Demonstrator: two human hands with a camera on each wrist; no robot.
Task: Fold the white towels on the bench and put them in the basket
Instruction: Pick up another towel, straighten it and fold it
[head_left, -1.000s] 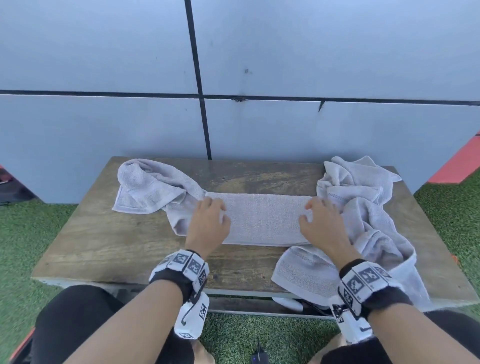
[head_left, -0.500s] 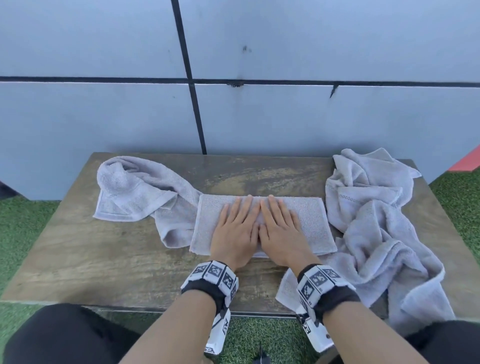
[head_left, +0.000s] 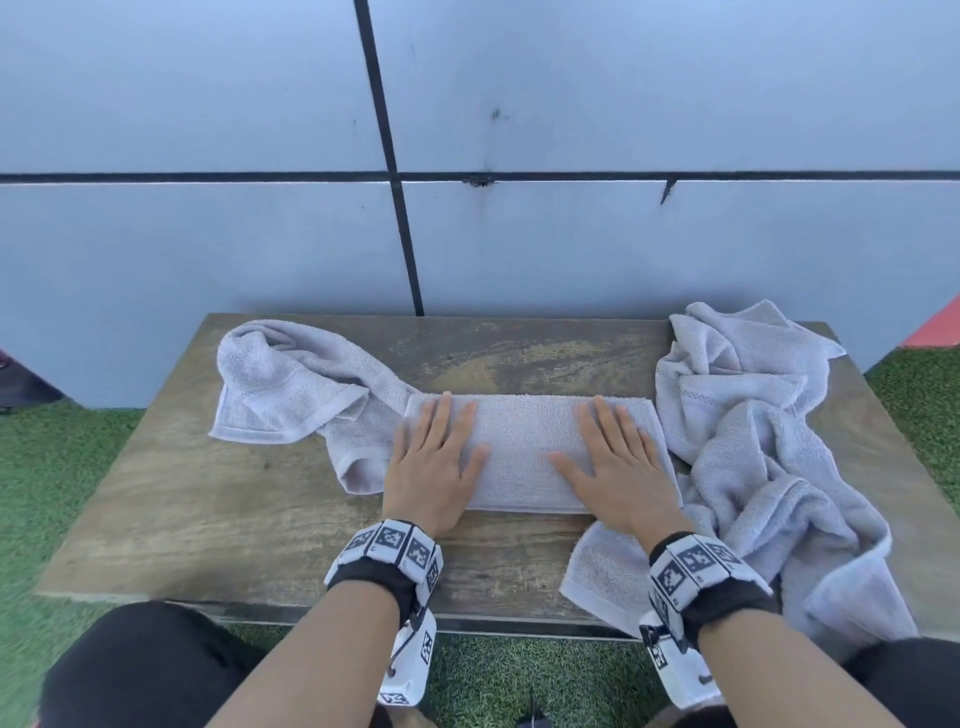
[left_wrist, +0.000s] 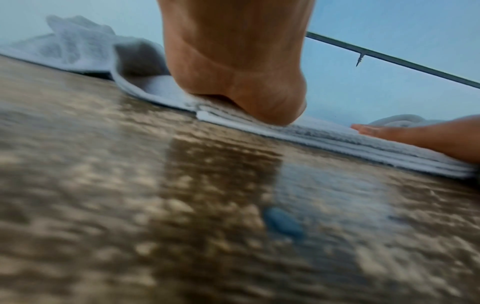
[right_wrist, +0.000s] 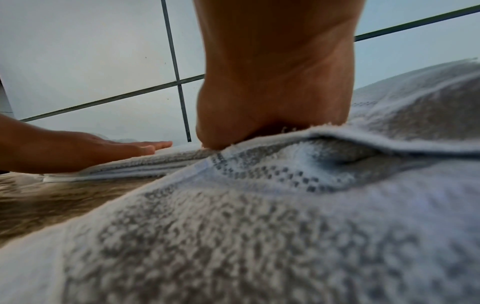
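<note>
A folded white towel lies flat in the middle of the wooden bench. My left hand presses flat on its left end, fingers straight. My right hand presses flat on its right end. The left wrist view shows the folded towel as several stacked layers under my palm. A crumpled white towel lies at the back left, its tail beside the folded one. A bigger heap of white towels covers the bench's right side and hangs over the front edge. No basket is in view.
A pale panelled wall with dark seams stands right behind the bench. Green artificial turf surrounds it. My knees in black sit at the near edge. Bare wood shows at the bench's front left.
My hands, side by side on the towel's middle half a second ago, have slid apart to its two ends. A second ago they were folding the towel's ends inward.
</note>
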